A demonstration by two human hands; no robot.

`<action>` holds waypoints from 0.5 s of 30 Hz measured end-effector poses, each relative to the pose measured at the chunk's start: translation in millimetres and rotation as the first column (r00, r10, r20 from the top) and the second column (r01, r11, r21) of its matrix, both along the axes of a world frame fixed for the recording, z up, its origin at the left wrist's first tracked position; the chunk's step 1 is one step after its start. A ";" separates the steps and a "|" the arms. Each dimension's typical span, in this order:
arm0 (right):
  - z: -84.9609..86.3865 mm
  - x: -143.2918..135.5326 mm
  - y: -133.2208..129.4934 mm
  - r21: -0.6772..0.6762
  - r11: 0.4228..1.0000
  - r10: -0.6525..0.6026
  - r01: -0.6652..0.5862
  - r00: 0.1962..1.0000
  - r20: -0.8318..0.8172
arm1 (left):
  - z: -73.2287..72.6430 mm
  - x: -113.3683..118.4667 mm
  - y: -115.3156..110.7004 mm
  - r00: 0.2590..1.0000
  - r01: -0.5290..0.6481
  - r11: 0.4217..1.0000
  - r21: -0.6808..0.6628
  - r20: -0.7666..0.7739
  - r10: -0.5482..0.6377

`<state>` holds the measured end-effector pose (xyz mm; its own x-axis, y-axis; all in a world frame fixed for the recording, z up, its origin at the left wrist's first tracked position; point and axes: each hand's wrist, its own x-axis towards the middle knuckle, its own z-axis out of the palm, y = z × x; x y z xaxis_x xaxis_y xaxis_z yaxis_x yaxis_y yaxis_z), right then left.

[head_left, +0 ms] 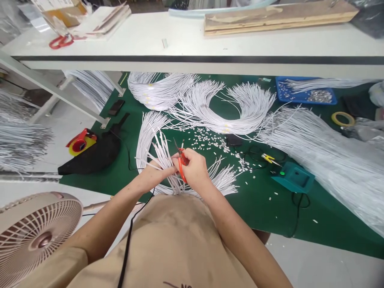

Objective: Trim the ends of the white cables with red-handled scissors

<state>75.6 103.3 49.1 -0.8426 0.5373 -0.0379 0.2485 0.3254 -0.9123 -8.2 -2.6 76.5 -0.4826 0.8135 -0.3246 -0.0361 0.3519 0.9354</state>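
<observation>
White wire bundle [164, 157] above green tabletop [255, 208], close to torso [177, 236]; left hand [151, 176] closed round it, right hand [195, 167] gripping orange-handled scissors [181, 170]. Probably light, springy, slippery, prone to splaying; best held just below fanned ends [160, 140].

White shelf [180, 42], wooden boards [279, 19] and red-handled scissors [61, 41] on it, tape dispenser [80, 142], black pouch [94, 154], yellow tape roll [343, 119] and beige fan [40, 236] in front of it
</observation>
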 end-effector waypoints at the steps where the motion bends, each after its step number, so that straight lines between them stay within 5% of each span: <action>1: -1.8 0.4 0.4 -0.044 0.999 0.006 -0.007 1.000 -0.018 | 0.3 -0.4 -0.8 1.000 0.007 0.999 -0.034 0.010 -0.006; 11: -10.4 3.7 7.6 -0.250 0.964 0.073 -0.088 0.995 -0.070 | 1.9 -5.5 -6.8 0.996 0.066 0.995 -0.071 0.066 -0.062; 15: -22.8 8.8 2.9 -0.304 0.952 0.023 -0.026 1.000 -0.013 | -12.5 -11.0 -11.9 0.964 -0.221 0.975 0.011 0.157 0.216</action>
<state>84.4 106.2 26.3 -0.8565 0.4806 -0.1881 0.2348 0.0383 -0.9713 -19.2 -14.5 64.0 -0.5957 0.7037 -0.3871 -0.2535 0.2925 0.9220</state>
